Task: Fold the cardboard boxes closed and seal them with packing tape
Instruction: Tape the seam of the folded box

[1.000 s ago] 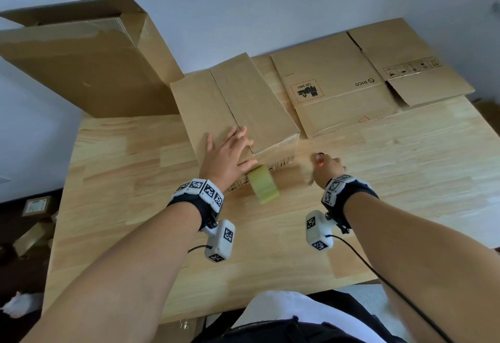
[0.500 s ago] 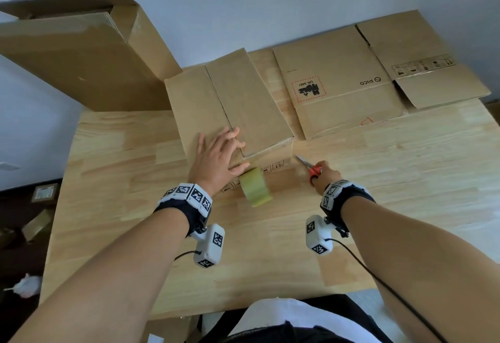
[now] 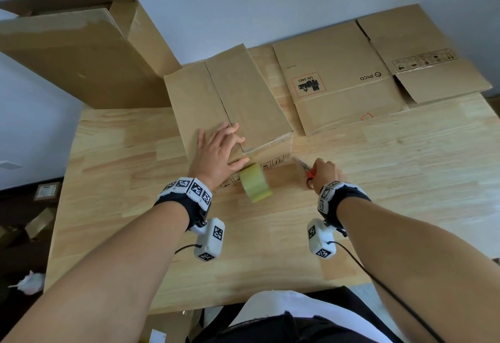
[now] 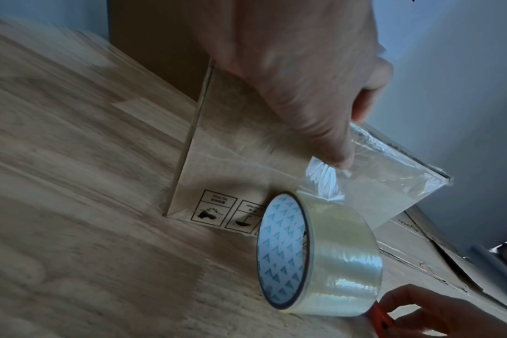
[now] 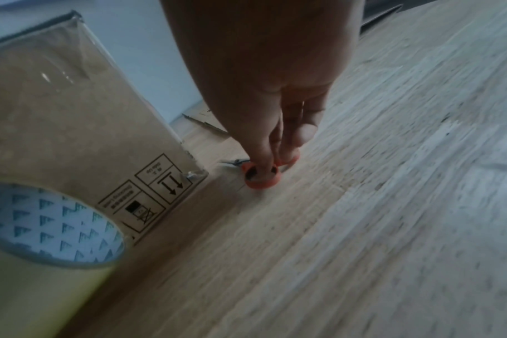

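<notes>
Left hand (image 3: 216, 153) lies flat on the closed box (image 3: 230, 104) near the desk's far edge, thumb pinning tape. Right hand (image 3: 326, 172) grips red scissors (image 3: 308, 171). The tape roll (image 3: 255, 186) is light and probably clingy, so cut close to it.

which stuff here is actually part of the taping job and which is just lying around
In use:
closed box under the left hand
tape roll, strip running up to the box
red-handled scissors in the right hand

Lying about:
flattened boxes
big open carton
</notes>
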Demonstrator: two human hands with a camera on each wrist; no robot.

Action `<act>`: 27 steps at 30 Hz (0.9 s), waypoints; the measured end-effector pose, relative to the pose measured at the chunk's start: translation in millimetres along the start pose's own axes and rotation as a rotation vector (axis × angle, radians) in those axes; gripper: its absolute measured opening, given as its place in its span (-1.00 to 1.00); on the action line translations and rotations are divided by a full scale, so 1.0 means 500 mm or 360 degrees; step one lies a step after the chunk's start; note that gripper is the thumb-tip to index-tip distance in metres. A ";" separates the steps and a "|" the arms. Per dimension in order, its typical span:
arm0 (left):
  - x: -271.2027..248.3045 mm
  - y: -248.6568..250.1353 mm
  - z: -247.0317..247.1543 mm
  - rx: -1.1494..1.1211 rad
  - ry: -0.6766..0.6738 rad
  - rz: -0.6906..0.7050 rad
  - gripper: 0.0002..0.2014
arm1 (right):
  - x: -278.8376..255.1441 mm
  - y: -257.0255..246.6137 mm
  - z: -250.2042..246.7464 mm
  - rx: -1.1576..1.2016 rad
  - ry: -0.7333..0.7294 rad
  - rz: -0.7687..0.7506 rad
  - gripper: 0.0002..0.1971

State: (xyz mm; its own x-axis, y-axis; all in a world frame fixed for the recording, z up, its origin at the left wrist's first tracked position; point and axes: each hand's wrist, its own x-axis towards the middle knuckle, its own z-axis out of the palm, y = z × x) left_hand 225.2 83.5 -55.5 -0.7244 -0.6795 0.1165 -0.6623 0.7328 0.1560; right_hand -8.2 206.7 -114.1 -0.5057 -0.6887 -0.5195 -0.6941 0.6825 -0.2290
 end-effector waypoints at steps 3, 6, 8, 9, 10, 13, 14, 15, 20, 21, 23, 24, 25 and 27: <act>0.000 0.001 -0.001 0.0006 -0.0006 0.0003 -0.57 | 0.004 0.002 -0.005 0.0058 0.0011 0.0035 -0.76; -0.002 0.001 -0.005 0.0021 -0.0053 -0.0011 -0.55 | 0.003 0.002 -0.006 0.0208 -0.0029 0.0102 -0.69; -0.002 0.002 -0.009 0.0011 -0.0095 -0.0022 -0.53 | 0.001 0.007 -0.002 0.0351 -0.0032 0.0121 -0.67; -0.003 0.002 -0.011 -0.0003 -0.0107 -0.0024 -0.53 | -0.001 0.010 -0.001 0.0394 -0.0030 0.0113 -0.67; -0.003 0.002 -0.013 -0.0020 -0.0113 -0.0022 -0.53 | -0.002 0.013 -0.003 0.0436 -0.0019 0.0098 -0.68; -0.009 -0.004 -0.017 -0.0039 -0.0139 0.0045 -0.53 | -0.003 0.015 -0.021 0.0680 0.0118 0.0082 -0.71; -0.012 -0.009 -0.018 -0.0016 -0.0150 0.0113 -0.51 | -0.003 0.010 -0.033 0.0754 0.0187 0.0093 -0.71; -0.014 -0.015 -0.019 0.0010 -0.0161 0.0198 -0.49 | -0.003 0.004 -0.046 0.0815 0.0257 0.0091 -0.72; -0.003 -0.040 -0.033 -0.0034 -0.0283 0.0363 -0.49 | -0.022 -0.056 -0.104 0.0950 0.0515 -0.0110 -0.79; 0.002 -0.045 -0.035 -0.0044 -0.0305 0.0360 -0.49 | -0.029 -0.072 -0.111 0.0923 0.0569 -0.0172 -0.80; 0.011 -0.057 -0.037 -0.0072 -0.0339 0.0374 -0.51 | -0.047 -0.105 -0.126 0.0843 0.0678 -0.0309 -0.79; 0.015 -0.065 -0.040 -0.0097 -0.0344 0.0383 -0.51 | -0.056 -0.121 -0.132 0.0812 0.0726 -0.0392 -0.78; 0.019 -0.074 -0.044 -0.0125 -0.0343 0.0388 -0.51 | -0.066 -0.136 -0.137 0.0789 0.0756 -0.0481 -0.77; 0.023 -0.085 -0.056 -0.0169 -0.0380 0.0373 -0.50 | -0.087 -0.165 -0.141 0.0754 0.0734 -0.0652 -0.75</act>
State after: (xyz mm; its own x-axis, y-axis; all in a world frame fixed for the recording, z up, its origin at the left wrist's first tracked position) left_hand 250.3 43.3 -33.1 -0.8871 -0.4562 -0.0695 -0.4580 0.8517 0.2548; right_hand 35.0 162.9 -14.7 -0.4901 -0.8700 0.0535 -0.6311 0.3117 -0.7103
